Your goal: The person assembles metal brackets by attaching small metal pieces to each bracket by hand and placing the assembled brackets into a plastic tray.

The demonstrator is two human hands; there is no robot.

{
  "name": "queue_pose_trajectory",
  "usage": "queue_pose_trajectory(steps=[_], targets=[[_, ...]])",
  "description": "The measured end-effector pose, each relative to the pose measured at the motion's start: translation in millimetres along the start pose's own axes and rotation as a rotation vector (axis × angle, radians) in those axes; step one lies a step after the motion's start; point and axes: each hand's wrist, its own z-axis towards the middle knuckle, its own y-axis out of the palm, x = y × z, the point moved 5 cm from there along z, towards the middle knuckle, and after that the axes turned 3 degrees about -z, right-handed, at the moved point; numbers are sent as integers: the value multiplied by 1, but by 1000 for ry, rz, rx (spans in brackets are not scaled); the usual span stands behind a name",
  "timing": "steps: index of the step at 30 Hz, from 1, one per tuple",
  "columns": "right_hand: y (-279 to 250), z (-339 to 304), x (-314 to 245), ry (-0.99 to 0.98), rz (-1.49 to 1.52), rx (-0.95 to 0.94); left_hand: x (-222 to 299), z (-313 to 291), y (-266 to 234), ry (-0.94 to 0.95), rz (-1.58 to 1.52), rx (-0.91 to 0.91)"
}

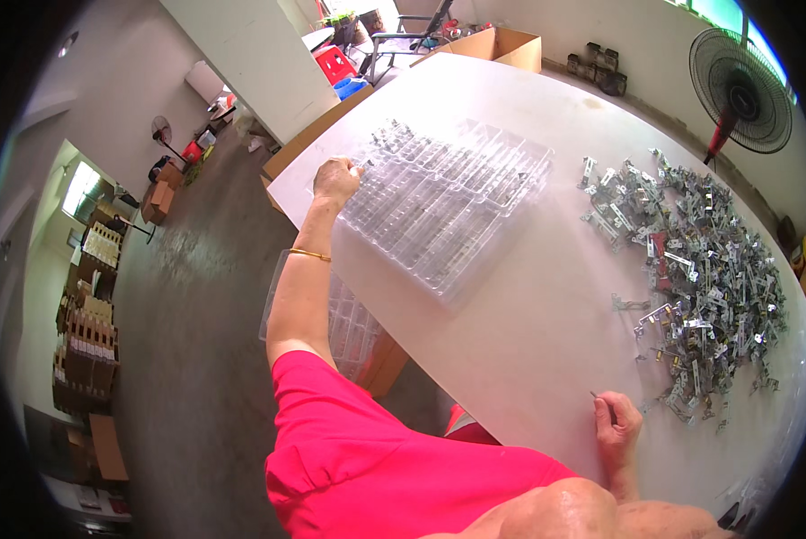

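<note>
A stack of clear plastic trays (439, 269) with rows of compartments lies on the white table (519, 359). Small metal parts (394, 135) sit in its far rows. At the tray's left edge is my left hand (336, 181), its fingers closed; what they hold, if anything, is too small to make out. My right hand (618, 424) rests low over the near part of the table, thumb and finger pinched on a small thin dark piece (593, 393). To its upper right spreads a large heap of metal brackets (717, 287), with a red tool-like object (660, 260) among them.
Another clear tray (353, 323) is below the table's left edge, by a cardboard box (385, 364). A black standing fan (741, 94) is at the far right. An open carton (515, 47) and a folding chair (407, 40) stand beyond the far edge.
</note>
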Motion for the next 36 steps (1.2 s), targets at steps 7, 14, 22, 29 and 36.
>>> queue_pose_trajectory(steps=[7,14,22,29,36], targets=[[0,2,-1,19,26,2,-1,2,10,3,123,-59],[-1,-5,-3,33,43,-3,2,-14,4,-49,134,-80],[-4,-3,-4,-143,-53,67,20,-13,6,304,395,157],[1,6,-9,-280,-29,32,199,-149,-11,727,-195,215],[-14,-12,-14,-323,-68,21,329,-305,58,1158,-620,-122]])
